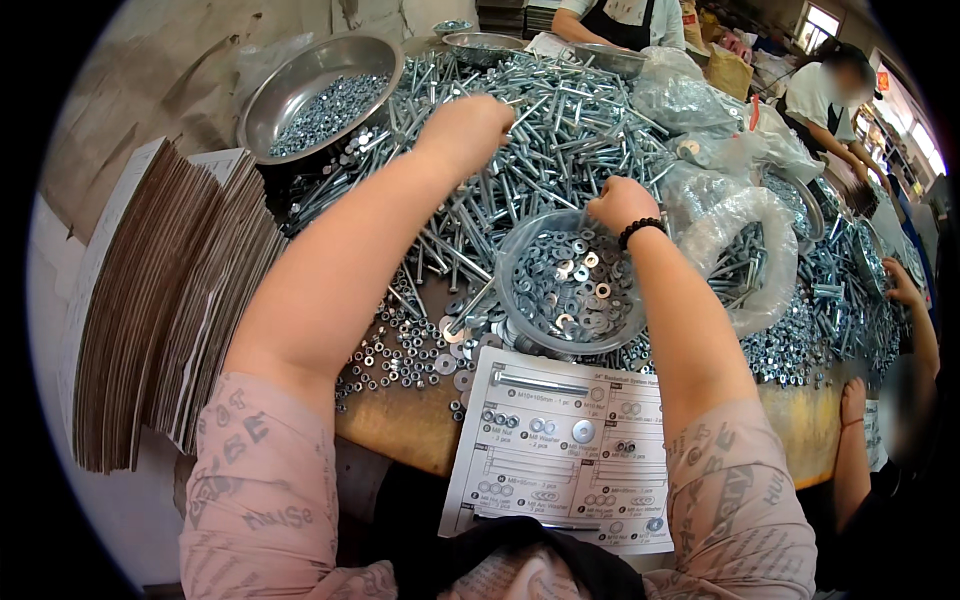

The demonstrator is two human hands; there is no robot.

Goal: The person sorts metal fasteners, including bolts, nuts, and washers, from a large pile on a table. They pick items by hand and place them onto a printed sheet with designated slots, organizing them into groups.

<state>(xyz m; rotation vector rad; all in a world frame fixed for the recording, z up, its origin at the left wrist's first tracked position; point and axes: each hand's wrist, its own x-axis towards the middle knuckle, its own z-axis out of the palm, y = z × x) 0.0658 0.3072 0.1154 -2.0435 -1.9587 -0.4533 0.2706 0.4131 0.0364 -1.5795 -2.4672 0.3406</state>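
Note:
A large heap of long silver bolts (560,130) covers the table before me. Over its left part reaches my left hand (465,135), its fingers curled together; whatever they hold, if anything, is hidden. My right hand (622,207), with a dark bead bracelet (640,230), is closed beside the far right rim of a clear plastic tub (510,318). Flat washers (575,280) fill that tub. What the right fingers hold cannot be made out. A printed parts sheet (540,455) lies at the near table edge, with a bolt, nuts and washers resting on it.
At far left stands a metal bowl of nuts (375,95). Stacked cardboard sheets (150,310) rise at left. Loose nuts (385,355) lie near the tub. Plastic bags (675,90) and a bolt-filled bag (780,255) sit right. Other people work at the far side and right.

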